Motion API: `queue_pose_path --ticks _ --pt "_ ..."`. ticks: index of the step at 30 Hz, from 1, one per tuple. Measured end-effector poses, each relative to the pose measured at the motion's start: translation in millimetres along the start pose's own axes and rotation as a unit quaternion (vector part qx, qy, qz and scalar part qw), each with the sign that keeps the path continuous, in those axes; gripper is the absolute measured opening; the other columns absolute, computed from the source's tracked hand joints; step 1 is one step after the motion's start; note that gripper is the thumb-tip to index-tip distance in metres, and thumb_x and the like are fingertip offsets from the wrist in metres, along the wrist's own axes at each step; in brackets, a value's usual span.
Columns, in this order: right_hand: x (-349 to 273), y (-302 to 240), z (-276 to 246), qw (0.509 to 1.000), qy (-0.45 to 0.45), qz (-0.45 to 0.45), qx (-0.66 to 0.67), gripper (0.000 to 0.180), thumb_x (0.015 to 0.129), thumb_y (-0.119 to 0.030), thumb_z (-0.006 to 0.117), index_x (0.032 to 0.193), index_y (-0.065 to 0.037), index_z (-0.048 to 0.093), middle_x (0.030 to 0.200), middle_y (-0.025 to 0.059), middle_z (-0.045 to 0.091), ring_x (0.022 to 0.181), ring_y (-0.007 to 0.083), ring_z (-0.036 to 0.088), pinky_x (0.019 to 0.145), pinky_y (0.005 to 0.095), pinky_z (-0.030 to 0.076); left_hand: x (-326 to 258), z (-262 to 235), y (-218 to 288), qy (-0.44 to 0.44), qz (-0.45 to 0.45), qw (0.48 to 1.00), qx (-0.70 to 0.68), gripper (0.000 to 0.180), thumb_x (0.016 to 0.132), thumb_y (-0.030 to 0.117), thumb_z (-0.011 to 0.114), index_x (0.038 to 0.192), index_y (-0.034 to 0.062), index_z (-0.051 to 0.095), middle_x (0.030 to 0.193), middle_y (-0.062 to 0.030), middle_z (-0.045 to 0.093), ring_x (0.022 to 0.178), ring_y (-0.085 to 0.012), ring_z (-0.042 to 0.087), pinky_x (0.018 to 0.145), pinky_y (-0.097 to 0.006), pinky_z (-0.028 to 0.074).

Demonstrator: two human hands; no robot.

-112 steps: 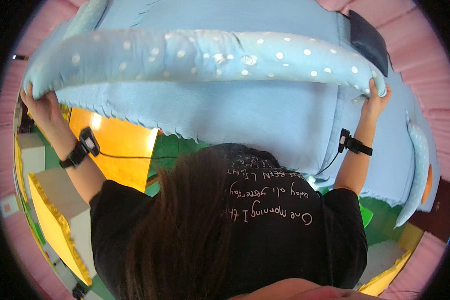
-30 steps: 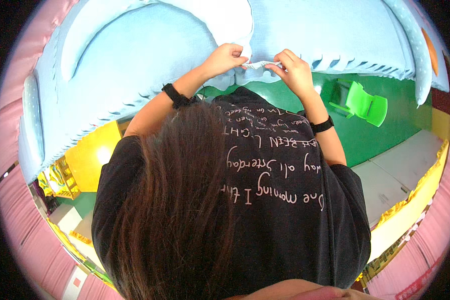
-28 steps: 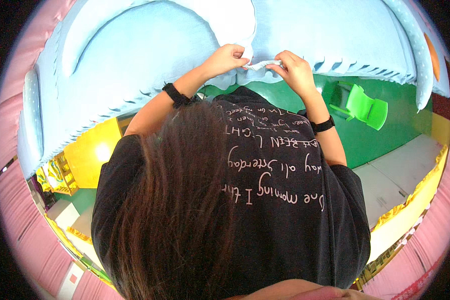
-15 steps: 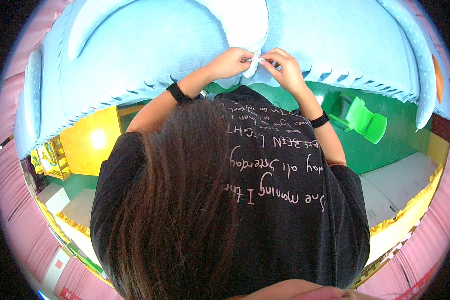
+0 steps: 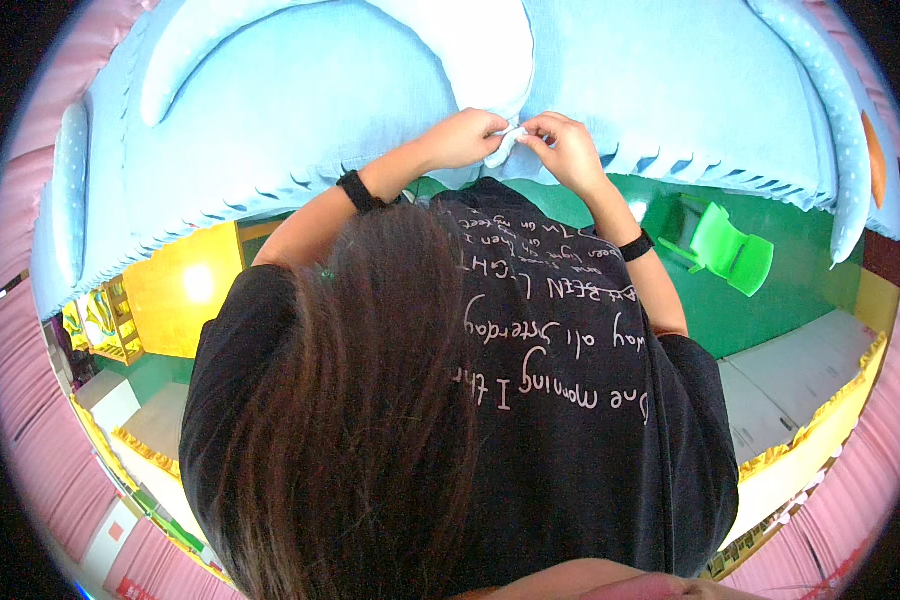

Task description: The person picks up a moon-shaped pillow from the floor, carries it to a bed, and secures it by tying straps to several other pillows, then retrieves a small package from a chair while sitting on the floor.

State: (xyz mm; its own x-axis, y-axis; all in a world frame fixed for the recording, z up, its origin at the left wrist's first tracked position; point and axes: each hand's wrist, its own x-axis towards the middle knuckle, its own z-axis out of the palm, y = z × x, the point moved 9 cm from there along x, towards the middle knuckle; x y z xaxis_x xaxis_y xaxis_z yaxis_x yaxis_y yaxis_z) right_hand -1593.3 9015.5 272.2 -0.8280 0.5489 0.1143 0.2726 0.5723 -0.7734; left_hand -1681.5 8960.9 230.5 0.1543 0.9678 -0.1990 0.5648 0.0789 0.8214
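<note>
Blue fabric [image 5: 620, 90] cut off above

1. Large padded fabric piece [image 5: 670, 90]: pale blue, plain over the middle.
2. Rolled border [image 5: 835, 110] at right: pale blue with small white dots; same dotting on rolled border at left [image 5: 70, 190].
3. White panel [image 5: 480, 45] at top centre.
4. Small tab [image 5: 505, 148] between the hands: white to very pale blue.
5. Shirt [image 5: 590, 420]: black with white handwriting-style lettering.
6. Wristbands [image 5: 358, 190]: black.
7. Small chair [image 5: 725, 255]: bright green.
8. Floor [image 5: 750, 330]: green; yellow patch at left.
9. Curtains [image 5: 30, 440]: pink.
</note>
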Motion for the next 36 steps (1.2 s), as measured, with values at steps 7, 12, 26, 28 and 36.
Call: queue_pose_path --ticks 7,12,26,28,36 --pt "0.4 9.7 -1.3 1.000 0.003 0.008 0.010 0.015 0.074 -0.015 0.065 0.081 -0.002 0.063 0.078 0.0108 0.062 0.066 0.0243 0.060 0.060 0.0321 0.047 6.0 1.8 7.5 -0.013 0.010 0.999 0.031 0.021 0.082 0.007 0.049 0.098 -0.0018 0.060 0.082 -0.0136 0.064 0.072 -0.0167 0.060 0.067 -0.030 0.046" --pt "7.9 6.9 -5.1 1.000 0.017 -0.013 -0.017 0.017 0.075 -0.013 0.065 0.082 -0.001 0.058 0.073 0.0100 0.059 0.062 0.0210 0.056 0.059 0.0300 0.046 9.2 -10.1 10.3 0.041 0.043 0.998 0.035 0.017 0.078 0.009 0.050 0.089 0.0001 0.060 0.074 -0.0177 0.060 0.067 -0.0232 0.059 0.063 -0.035 0.046" --pt "8.7 34.9 53.4 0.993 -0.038 0.032 0.104 0.011 0.071 -0.003 0.066 0.074 0.003 0.057 0.063 0.0106 0.057 0.055 0.0163 0.054 0.056 0.0277 0.045 -21.4 -8.3 -10.1 0.062 0.020 0.996 0.061 0.012 0.070 0.011 0.054 0.071 0.0001 0.058 0.065 -0.0197 0.057 0.059 -0.0355 0.054 0.055 -0.043 0.042" --pt "14.8 31.4 60.0 0.990 -0.053 0.014 0.127 0.012 0.070 -0.002 0.066 0.074 0.003 0.056 0.065 0.0103 0.058 0.056 0.0153 0.054 0.057 0.0274 0.045 -30.7 -12.1 -11.0 0.081 0.015 0.995 0.051 0.014 0.070 0.012 0.053 0.069 -0.0012 0.056 0.065 -0.0206 0.056 0.062 -0.0384 0.054 0.055 -0.045 0.040" --pt "31.4 -4.4 79.3 0.989 -0.081 0.001 0.125 0.013 0.069 -0.004 0.067 0.072 0.003 0.057 0.064 0.0096 0.058 0.056 0.0152 0.054 0.057 0.0274 0.045 -58.5 -30.0 -22.1 0.118 0.035 0.991 0.054 0.011 0.068 0.010 0.055 0.067 -0.0010 0.056 0.062 -0.0201 0.054 0.060 -0.0387 0.052 0.055 -0.045 0.039"
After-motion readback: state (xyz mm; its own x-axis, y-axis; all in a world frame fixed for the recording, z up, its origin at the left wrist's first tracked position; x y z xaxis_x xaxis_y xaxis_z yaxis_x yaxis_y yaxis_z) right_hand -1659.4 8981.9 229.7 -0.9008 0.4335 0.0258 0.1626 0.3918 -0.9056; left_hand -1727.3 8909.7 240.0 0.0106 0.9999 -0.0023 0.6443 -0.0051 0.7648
